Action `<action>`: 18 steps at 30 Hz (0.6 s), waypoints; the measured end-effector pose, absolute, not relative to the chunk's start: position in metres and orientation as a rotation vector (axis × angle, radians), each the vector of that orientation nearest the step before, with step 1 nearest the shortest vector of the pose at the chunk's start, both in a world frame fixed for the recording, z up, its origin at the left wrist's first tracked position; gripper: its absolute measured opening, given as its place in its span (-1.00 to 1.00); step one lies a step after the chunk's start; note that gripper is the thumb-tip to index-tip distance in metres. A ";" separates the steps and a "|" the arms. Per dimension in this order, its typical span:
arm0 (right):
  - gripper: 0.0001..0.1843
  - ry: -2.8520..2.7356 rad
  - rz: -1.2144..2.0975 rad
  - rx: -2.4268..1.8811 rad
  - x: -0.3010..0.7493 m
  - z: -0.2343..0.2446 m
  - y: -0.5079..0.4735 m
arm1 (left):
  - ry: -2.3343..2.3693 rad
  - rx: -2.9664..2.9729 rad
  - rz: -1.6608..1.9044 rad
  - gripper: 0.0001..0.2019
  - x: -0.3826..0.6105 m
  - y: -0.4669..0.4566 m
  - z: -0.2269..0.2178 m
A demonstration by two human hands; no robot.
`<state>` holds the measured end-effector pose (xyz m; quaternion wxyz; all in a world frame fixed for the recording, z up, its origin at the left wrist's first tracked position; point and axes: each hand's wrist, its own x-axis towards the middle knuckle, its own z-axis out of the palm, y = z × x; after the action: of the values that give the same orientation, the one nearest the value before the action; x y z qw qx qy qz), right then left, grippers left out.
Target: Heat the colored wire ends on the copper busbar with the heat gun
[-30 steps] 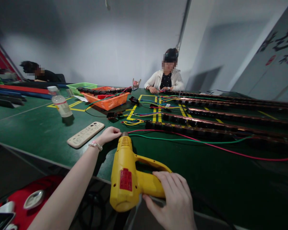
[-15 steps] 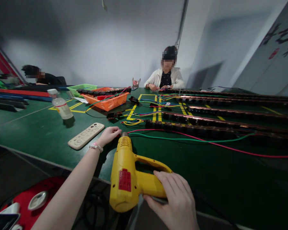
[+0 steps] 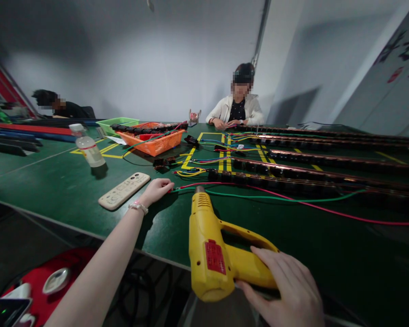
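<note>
My right hand (image 3: 286, 290) is wrapped round the handle of a yellow heat gun (image 3: 214, 247) near the front edge of the green table (image 3: 54, 181). The gun's nozzle points away from me at the red wire (image 3: 293, 204) and green wire (image 3: 276, 198) lying across the table. My left hand (image 3: 155, 190) reaches forward with fingers pinched on the near ends of those wires, left of the nozzle. A pink bracelet sits on that wrist.
A white remote (image 3: 124, 190) and a plastic bottle (image 3: 88, 150) lie left of my left hand. An orange basket (image 3: 155, 141) and green tray (image 3: 117, 122) stand behind. Long dark rails (image 3: 310, 181) run right. A person in white (image 3: 236, 111) sits opposite; another (image 3: 59, 106) far left.
My right hand has carried the heat gun to the right, away from my left hand. The left hand has stayed on the wire ends.
</note>
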<state>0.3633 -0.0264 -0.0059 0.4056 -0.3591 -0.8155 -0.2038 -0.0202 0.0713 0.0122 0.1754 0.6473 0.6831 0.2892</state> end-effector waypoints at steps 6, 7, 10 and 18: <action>-0.42 -2.110 -0.623 -0.926 0.401 -0.008 -0.023 | 1.921 1.840 0.834 -0.50 -0.021 0.071 0.011; -0.42 -2.119 -0.639 -0.932 0.406 -0.007 -0.022 | 1.921 1.841 0.835 -0.50 -0.021 0.071 0.011; -0.44 -2.133 -0.690 -0.928 0.418 -0.006 -0.021 | 1.927 1.855 0.828 -0.50 -0.022 0.072 0.010; -0.50 -2.105 -0.719 -0.974 0.423 -0.005 -0.022 | 1.947 1.850 0.820 -0.46 -0.022 0.075 0.008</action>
<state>0.4227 -0.0219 -0.0051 0.3492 -0.3757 -0.8123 -0.2775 -0.0223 0.0749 0.0079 0.1661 0.6496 0.6837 0.2880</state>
